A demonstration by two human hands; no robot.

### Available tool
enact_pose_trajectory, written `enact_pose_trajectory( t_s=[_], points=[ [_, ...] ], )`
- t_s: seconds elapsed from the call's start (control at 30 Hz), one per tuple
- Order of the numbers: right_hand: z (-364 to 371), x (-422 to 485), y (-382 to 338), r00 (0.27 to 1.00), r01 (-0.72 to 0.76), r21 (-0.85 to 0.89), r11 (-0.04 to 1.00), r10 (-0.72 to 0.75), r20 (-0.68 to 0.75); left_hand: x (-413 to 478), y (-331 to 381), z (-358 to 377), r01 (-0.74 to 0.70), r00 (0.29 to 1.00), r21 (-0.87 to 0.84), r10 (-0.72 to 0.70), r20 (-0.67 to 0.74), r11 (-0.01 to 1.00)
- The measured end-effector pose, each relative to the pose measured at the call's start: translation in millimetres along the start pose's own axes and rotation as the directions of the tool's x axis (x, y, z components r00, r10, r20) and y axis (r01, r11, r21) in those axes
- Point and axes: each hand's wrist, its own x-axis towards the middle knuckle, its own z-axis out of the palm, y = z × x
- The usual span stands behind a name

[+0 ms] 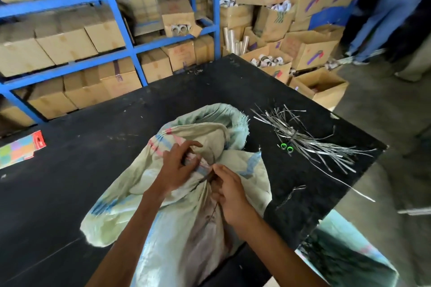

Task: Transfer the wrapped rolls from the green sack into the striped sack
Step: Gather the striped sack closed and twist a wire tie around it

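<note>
At the near edge of the counter [93,182], my left hand [179,165] clutched the bunched neck of the striped sack [186,240], and my right hand [229,190] pinched a thin dark tie [215,209] just beside that neck. The sack bulged below my hands and hung over the counter's edge. No wrapped rolls showed, so I judged them inside, the transfer done, and closing the mouth the step in hand. The green sack [233,119] lay slack and open-mouthed just behind, touching the striped one. Next, the tie needed winding round the neck and pulling tight while my left hand held the gather together. Spare ties [300,140] lay near, to the right.
</note>
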Motion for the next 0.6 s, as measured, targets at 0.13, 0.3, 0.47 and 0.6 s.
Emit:
enact_pose_trajectory(
  t_s=[0.13,0.3,0.47,0.6],
  points=[
    [-9.3,18.1,-11.8,0.990,-0.129,0.143,0.981,0.119,0.077,5.7,2.1,-1.7,-0.011,0.999,0.045,0.013,-0.047,0.999],
    [-8.6,34.4,-26.4,0.993,-0.020,-0.157,0.987,0.038,0.115,14.8,-1.7,-0.7,-0.071,0.997,0.241,0.077,-0.018,0.968],
    [-11.9,40.6,-29.8,0.959,0.282,-0.526,0.802,-0.247,0.138,14.1,-4.9,6.2,-0.094,0.993,0.292,0.110,-0.042,0.952],
    [-16.9,46.3,-34.7,0.962,0.256,-0.637,0.727,-0.255,0.096,10.6,2.2,11.2,-0.064,0.987,0.354,0.111,-0.115,0.933]
  ],
)
